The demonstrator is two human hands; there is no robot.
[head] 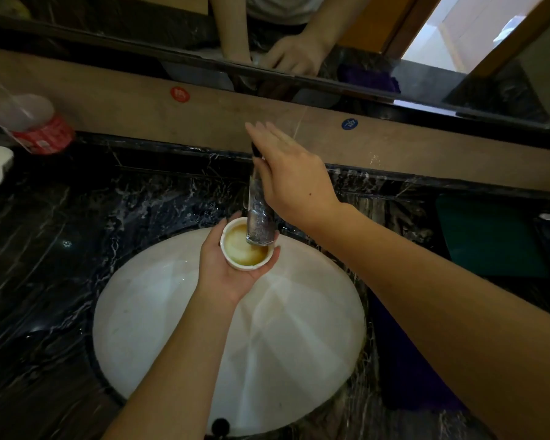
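A small white cup (242, 250) with yellowish liquid is held in the left hand (229, 277), whose fingers are curled around it. The cup is directly under the spout of the chrome faucet (260, 217) and above the white sink basin (204, 344). The right hand (294, 179) is laid on the faucet top with straight fingers.

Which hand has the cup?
The left hand holds the white cup under the faucet; the right hand rests on the faucet, fingers straight.
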